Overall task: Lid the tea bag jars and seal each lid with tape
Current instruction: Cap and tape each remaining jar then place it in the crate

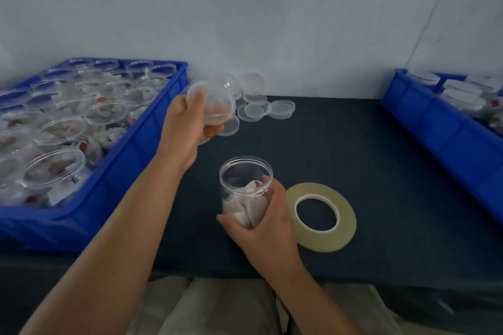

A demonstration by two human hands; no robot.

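Observation:
A clear open jar (245, 185) with tea bags inside stands upright on the dark table near the front middle. My right hand (265, 221) is wrapped around its lower right side. My left hand (187, 122) is raised above the table at the back left of the jar and grips a clear round lid (215, 103) by its rim, tilted. A flat roll of yellowish tape (322, 216) lies on the table just right of the jar, next to my right hand.
Several loose clear lids (261, 109) lie in a pile by the wall. A blue crate (130, 149) on the left holds several open jars of tea bags. A second blue crate (435, 128) on the right holds lidded jars.

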